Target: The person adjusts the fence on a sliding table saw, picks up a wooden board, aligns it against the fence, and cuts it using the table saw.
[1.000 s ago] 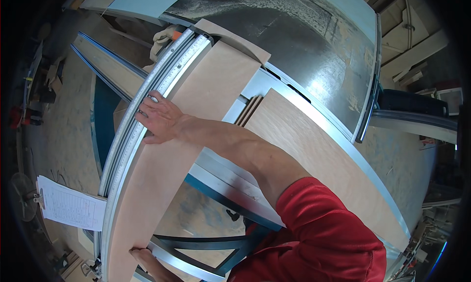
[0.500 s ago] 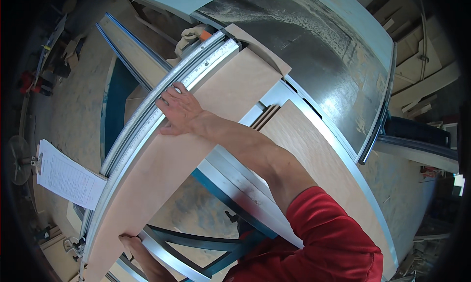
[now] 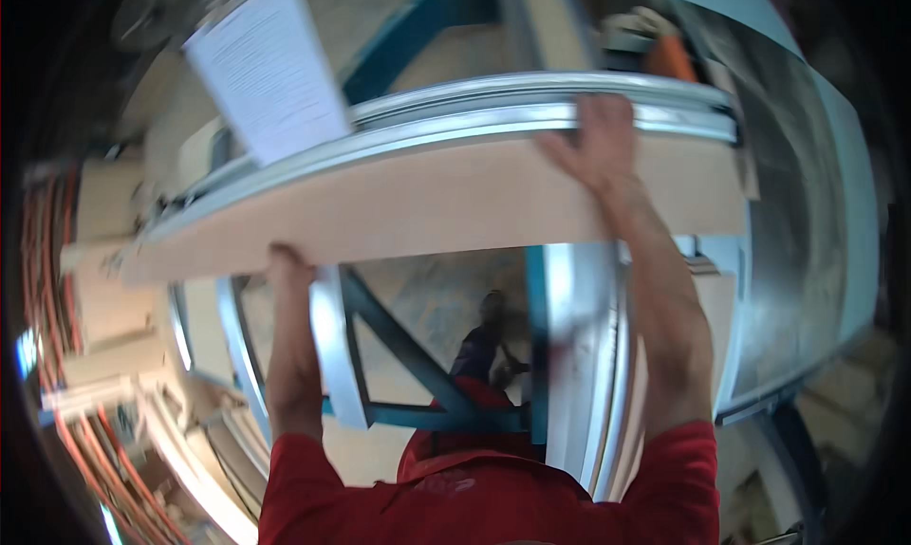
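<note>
A long strip of pale plywood [image 3: 436, 203] lies across the frame of a sliding table saw, its far edge along the silver fence [image 3: 455, 125]. My left hand [image 3: 289, 262] is closed over the strip's near edge, toward its left end. Farther right, my right hand [image 3: 603, 142] lies flat on the strip, with its fingers stretched over the fence and the thumb out to the side. Motion blur softens the fingertips.
A clipboard with a printed sheet [image 3: 266, 80] hangs over the fence at the left. Beneath the strip run silver crossbars [image 3: 339, 346] and a teal frame [image 3: 408, 346]. The dark saw table [image 3: 797, 213] stands at right. Orange-edged stacks [image 3: 52, 260] are far left.
The view has swung round, so the strip and fence now run nearly level across it. Both hands remain at about the same spots on the strip, and my left arm is now fully visible.
</note>
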Motion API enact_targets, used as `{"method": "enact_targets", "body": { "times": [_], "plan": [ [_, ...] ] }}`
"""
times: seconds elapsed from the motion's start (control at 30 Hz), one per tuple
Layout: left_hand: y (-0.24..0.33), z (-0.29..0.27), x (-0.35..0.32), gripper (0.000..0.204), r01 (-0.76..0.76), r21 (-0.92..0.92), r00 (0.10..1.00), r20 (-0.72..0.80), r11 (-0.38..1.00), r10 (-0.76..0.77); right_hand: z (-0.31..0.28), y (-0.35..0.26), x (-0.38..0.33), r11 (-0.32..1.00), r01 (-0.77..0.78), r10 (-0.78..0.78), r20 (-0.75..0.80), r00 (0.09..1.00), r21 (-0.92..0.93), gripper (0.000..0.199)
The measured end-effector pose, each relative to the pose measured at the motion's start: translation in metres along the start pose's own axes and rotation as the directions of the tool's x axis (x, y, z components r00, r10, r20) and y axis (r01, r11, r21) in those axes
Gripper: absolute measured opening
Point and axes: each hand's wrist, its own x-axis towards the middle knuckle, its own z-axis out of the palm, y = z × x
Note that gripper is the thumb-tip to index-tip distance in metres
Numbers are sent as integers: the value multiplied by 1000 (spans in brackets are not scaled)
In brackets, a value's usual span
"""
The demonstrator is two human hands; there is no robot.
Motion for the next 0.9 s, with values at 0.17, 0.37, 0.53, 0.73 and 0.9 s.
{"method": "enact_targets", "body": {
  "times": [0.17, 0.37, 0.53, 0.73, 0.9],
  "plan": [
    [18, 111, -55, 46, -57, 77, 840, -536, 995, 90, -1, 22, -9, 997, 79, -81, -53, 995, -23, 76],
    [54, 96, -80, 54, 62, 153, 764, -643, 986, 52, 15, 11, -9, 994, 80, -81, -8, 997, -71, 82],
    [35, 92, -78, 65, 73, 265, 695, -705, 962, 141, 19, 16, -6, 991, 102, -104, -28, 994, -90, 85],
    [32, 120, -75, 63, 171, 331, 739, -666, 928, 101, 3, 33, -1, 986, 95, -104, -58, 993, -139, 83],
    [12, 13, -60, 44, -99, 242, 880, -431, 965, 199, 19, -49, 0, 988, 154, -154, -77, 985, 1, 78]
  ]
}}
